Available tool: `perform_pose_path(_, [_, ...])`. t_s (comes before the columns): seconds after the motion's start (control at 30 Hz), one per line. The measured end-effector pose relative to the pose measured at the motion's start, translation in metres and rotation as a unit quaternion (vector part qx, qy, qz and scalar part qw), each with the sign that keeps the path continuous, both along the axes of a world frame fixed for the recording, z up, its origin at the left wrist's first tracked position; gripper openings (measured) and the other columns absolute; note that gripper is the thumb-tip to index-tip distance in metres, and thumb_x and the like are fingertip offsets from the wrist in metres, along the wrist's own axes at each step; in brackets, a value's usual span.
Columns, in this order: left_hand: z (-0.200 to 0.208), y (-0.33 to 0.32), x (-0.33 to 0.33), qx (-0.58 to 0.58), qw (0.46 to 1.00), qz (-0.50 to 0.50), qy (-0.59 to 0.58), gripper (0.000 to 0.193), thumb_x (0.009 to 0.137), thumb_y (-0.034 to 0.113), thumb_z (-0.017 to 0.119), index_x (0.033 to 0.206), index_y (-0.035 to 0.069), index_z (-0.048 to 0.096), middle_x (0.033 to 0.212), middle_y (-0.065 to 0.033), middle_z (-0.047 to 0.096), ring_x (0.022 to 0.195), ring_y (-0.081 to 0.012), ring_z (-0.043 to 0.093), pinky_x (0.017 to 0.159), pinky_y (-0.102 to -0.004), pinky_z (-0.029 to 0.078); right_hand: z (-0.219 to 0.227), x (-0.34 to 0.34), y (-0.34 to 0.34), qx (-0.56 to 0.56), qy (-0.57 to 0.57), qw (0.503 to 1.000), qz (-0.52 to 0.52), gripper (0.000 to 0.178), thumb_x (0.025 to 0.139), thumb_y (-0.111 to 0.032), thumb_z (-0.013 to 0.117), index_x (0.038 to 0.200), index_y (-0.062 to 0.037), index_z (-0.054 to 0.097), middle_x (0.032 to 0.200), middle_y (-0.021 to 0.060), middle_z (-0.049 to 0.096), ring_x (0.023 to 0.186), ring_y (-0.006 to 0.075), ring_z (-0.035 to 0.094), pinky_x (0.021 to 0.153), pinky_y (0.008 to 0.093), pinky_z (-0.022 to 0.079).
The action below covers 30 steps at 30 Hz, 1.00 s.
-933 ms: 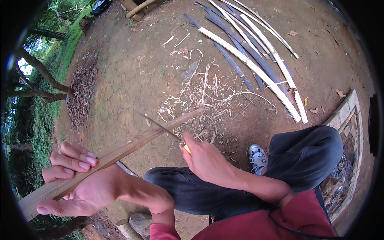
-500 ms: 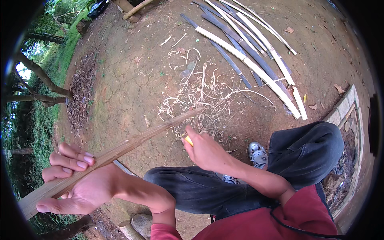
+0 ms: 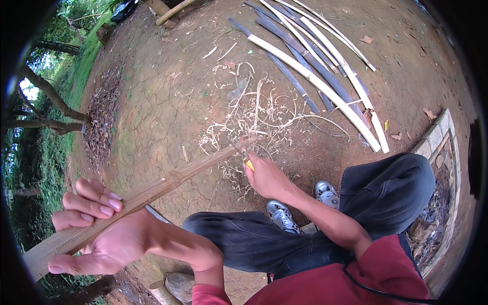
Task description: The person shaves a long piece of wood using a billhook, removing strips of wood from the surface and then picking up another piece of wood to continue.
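Diagonally, a light-brown bamboo strip (image 3: 152,190), knobbed midway and narrowing outward, rests gripped in the left hand (image 3: 119,243); the right hand (image 3: 270,178) clutches a yellow-handled knife (image 3: 249,165) near the narrow end.

Brown, cracked earth (image 3: 147,122) makes the floor of this outdoor spot. Leaf litter (image 3: 104,114) and a strip of grass (image 3: 90,61) edge it on the left, beside branching trunks (image 3: 53,96); daylight shows through the foliage. A pale border (image 3: 433,138) curves along the right. A dark bundle (image 3: 123,10), perhaps a bag, lies top left.
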<state>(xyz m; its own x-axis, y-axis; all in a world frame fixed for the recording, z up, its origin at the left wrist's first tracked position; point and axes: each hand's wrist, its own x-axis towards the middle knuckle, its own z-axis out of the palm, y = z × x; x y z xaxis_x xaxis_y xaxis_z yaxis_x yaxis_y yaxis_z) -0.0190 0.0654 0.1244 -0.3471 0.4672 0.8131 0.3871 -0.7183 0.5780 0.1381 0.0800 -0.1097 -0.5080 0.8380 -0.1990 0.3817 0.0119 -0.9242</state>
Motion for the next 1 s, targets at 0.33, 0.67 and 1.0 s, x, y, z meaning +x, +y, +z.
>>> perform_pose_path(0.33, [0.002, -0.005, -0.005, -0.005, 0.999, -0.031, 0.013, 0.065, 0.093, 0.066, 0.023, 0.063, 0.01, 0.037, 0.053, -0.0067, 0.037, 0.046, -0.015, 0.035, 0.044, -0.0234, 0.033, 0.1, 0.012, -0.027, 0.017, 0.081, 0.995, 0.056, 0.03, 0.092, -0.008, 0.049, 0.112, 0.014, 0.04, 0.058, 0.027, 0.057, 0.056, 0.044, 0.061, 0.052, 0.0507, 0.047])
perform_pose_path(0.67, [0.004, -0.003, 0.019, -0.016, 0.997, -0.071, 0.003, 0.063, 0.092, 0.066, 0.025, 0.063, 0.01, 0.035, 0.053, -0.0054, 0.035, 0.049, -0.0152, 0.033, 0.047, -0.024, 0.03, -0.023, 0.0, -0.01, 0.024, -0.003, 1.0, 0.004, 0.026, 0.091, -0.006, 0.047, 0.105, 0.0154, 0.047, 0.066, 0.0281, 0.061, 0.056, 0.0405, 0.063, 0.049, 0.0468, 0.049])
perform_pose_path(1.0, [-0.001, -0.008, 0.015, -0.022, 1.0, -0.008, -0.014, 0.064, 0.09, 0.069, 0.028, 0.062, 0.011, 0.033, 0.052, -0.0042, 0.032, 0.049, -0.0149, 0.031, 0.047, -0.0235, 0.028, -0.008, -0.01, -0.002, -0.092, -0.023, 0.995, 0.021, 0.029, 0.092, -0.009, 0.048, 0.109, 0.0137, 0.046, 0.065, 0.0285, 0.06, 0.064, 0.0452, 0.062, 0.057, 0.0491, 0.049])
